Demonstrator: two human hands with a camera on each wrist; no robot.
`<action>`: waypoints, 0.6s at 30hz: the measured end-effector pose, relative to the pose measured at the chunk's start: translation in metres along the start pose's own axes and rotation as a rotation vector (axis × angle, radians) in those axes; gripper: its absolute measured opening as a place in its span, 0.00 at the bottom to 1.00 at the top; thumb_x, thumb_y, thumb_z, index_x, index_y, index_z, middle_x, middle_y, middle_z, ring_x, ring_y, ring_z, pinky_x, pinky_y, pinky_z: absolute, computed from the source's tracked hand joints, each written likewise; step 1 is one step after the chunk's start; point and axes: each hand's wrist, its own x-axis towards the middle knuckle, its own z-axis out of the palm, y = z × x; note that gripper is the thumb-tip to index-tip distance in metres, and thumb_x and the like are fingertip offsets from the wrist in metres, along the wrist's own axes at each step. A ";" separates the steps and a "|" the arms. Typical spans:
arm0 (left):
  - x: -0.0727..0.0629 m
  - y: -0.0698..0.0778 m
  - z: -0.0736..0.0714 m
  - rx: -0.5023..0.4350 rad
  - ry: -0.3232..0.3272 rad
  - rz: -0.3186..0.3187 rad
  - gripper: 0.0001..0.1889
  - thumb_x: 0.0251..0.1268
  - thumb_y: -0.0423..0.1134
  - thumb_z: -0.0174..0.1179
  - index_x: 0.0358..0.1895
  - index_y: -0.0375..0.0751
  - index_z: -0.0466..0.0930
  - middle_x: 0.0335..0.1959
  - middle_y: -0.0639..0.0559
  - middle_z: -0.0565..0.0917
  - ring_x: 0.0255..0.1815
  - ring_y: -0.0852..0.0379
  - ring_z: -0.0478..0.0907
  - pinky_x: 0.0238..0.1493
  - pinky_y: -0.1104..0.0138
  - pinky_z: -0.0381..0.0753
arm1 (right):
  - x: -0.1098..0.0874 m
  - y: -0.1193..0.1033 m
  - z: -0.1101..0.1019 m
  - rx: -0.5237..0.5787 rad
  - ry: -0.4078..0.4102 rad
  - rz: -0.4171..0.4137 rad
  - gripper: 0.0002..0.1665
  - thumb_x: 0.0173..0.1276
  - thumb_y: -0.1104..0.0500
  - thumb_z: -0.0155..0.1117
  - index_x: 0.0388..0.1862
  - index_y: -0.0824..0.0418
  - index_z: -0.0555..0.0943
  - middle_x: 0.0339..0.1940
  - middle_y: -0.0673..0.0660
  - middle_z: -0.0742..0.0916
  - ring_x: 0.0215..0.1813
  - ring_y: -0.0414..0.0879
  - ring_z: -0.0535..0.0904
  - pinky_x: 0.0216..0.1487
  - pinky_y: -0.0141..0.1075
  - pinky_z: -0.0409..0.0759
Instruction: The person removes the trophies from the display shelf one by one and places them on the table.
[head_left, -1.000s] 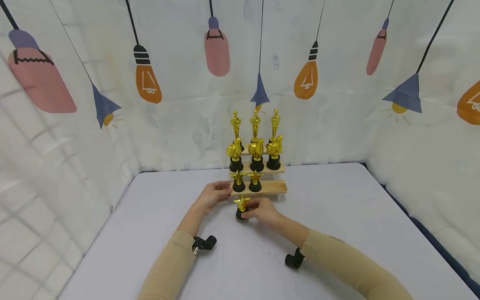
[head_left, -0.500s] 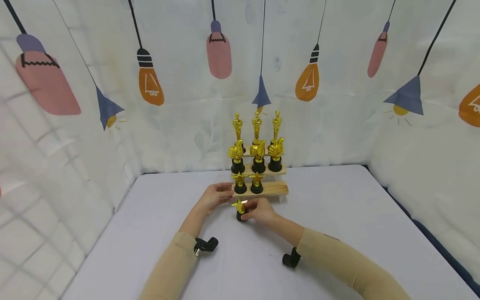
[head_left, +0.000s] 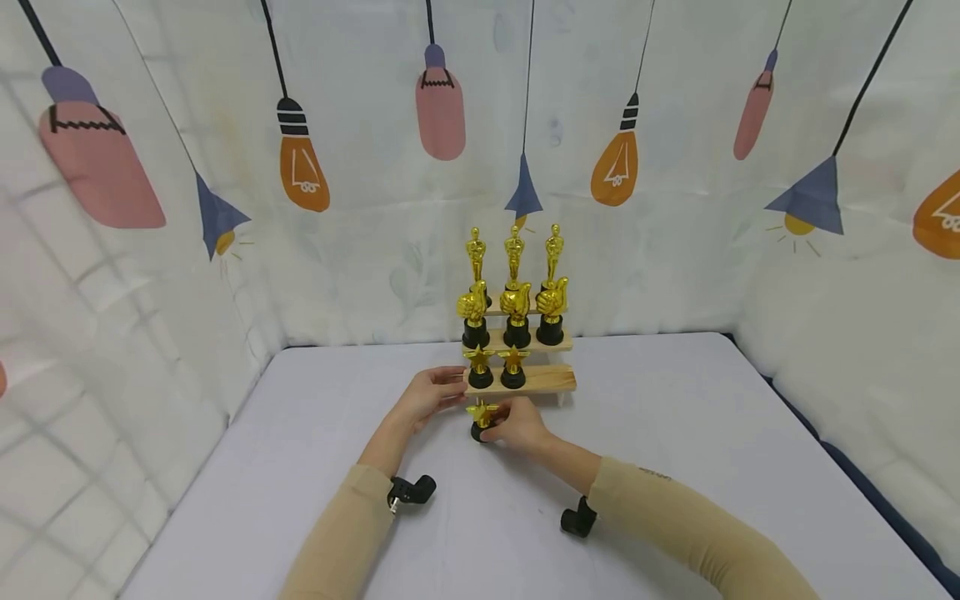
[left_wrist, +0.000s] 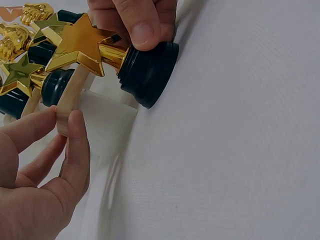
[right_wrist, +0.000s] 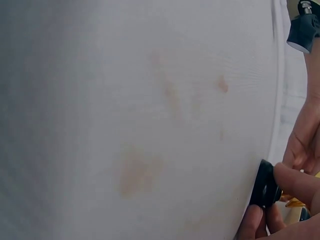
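Note:
My right hand (head_left: 522, 425) grips a small gold star trophy (head_left: 482, 412) by its black round base, just in front of a tiered wooden display shelf (head_left: 553, 379). In the left wrist view the thumb presses on the trophy's base (left_wrist: 150, 72), which is close over the white cloth. My left hand (head_left: 431, 396) pinches the left end of the lowest shelf board (left_wrist: 73, 95) between thumb and fingers. Two more star trophies (head_left: 513, 369) stand upright on that board, at its left and middle. The right wrist view catches only the black base (right_wrist: 265, 185) among the fingers.
Three thumbs-up trophies (head_left: 516, 312) stand on the middle tier, and three gold figure trophies (head_left: 513, 254) on the top one. A white cloth covers the table (head_left: 660, 417). Behind hangs a curtain (head_left: 360, 275) printed with lamps.
The star trophy in my right hand has tilted a little at nearly the same spot. My left hand stays on the shelf end. The head view has shifted slightly.

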 end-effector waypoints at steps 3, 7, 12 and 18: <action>-0.001 0.001 -0.001 0.004 -0.002 0.002 0.24 0.73 0.28 0.62 0.69 0.27 0.72 0.62 0.33 0.78 0.50 0.51 0.84 0.55 0.60 0.85 | 0.000 0.000 -0.001 0.021 -0.002 -0.014 0.24 0.53 0.68 0.83 0.48 0.70 0.83 0.39 0.55 0.85 0.41 0.47 0.80 0.41 0.36 0.83; 0.000 0.001 0.000 0.012 0.000 -0.002 0.24 0.73 0.28 0.62 0.69 0.27 0.72 0.62 0.33 0.78 0.50 0.50 0.83 0.55 0.60 0.85 | -0.001 0.003 -0.006 0.070 -0.002 -0.024 0.27 0.51 0.70 0.83 0.49 0.69 0.82 0.40 0.56 0.85 0.42 0.47 0.80 0.44 0.37 0.84; 0.000 0.001 0.000 0.018 0.018 -0.006 0.24 0.73 0.28 0.62 0.69 0.27 0.73 0.61 0.33 0.78 0.50 0.50 0.83 0.55 0.60 0.85 | -0.008 0.002 -0.016 0.116 -0.013 -0.029 0.24 0.52 0.72 0.82 0.47 0.70 0.82 0.41 0.58 0.84 0.43 0.48 0.80 0.45 0.37 0.84; 0.001 0.001 0.000 0.024 0.011 -0.006 0.25 0.72 0.28 0.63 0.69 0.27 0.72 0.62 0.33 0.77 0.52 0.48 0.83 0.57 0.59 0.85 | -0.019 -0.006 -0.034 0.135 0.002 -0.068 0.19 0.56 0.73 0.79 0.45 0.72 0.81 0.38 0.58 0.83 0.40 0.48 0.78 0.40 0.36 0.83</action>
